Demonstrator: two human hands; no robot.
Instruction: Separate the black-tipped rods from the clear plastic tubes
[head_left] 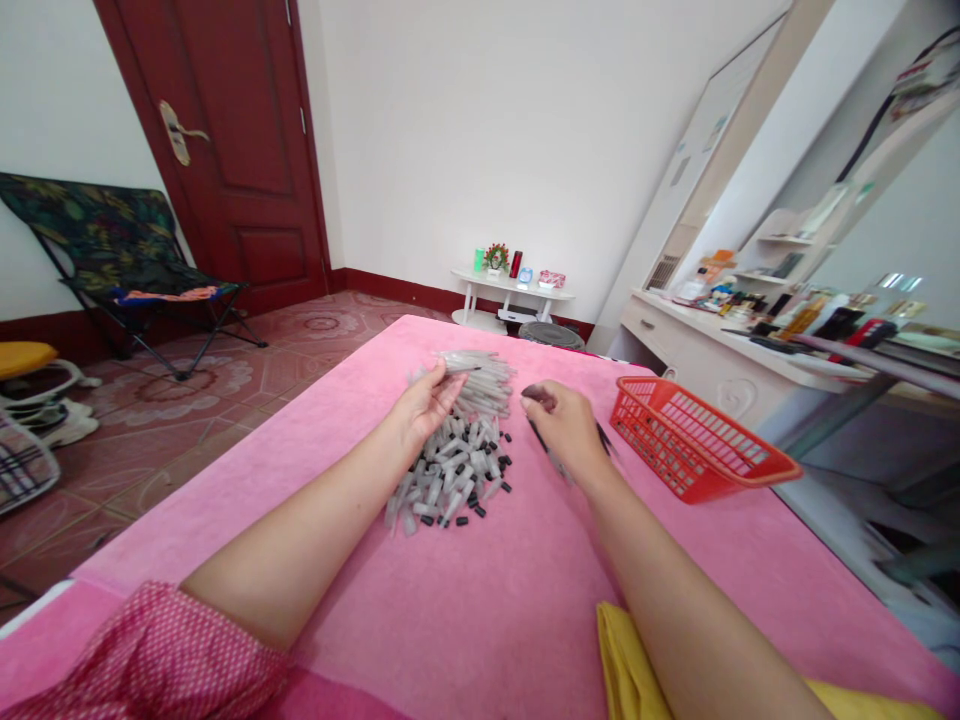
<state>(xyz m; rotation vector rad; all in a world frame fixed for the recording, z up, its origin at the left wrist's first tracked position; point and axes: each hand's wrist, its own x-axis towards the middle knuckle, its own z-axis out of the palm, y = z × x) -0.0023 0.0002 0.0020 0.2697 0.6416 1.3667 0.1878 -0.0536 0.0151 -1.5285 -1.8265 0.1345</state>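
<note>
A pile of clear pen barrels and small black caps [454,470] lies on the pink cloth [480,600] in front of me. My left hand [429,403] pinches one clear barrel [459,366] just above the far end of the pile. My right hand [564,428] is closed round several dark thin refills [541,442] that stick out below the fist, to the right of the pile. Its fingertips pinch a small dark piece near the thumb.
A red plastic basket [694,440] stands at the right on the pink cloth, close to my right hand. A white dresser [720,350] with bottles lines the right wall. A folding chair [112,260] and a red door [240,150] are at the far left.
</note>
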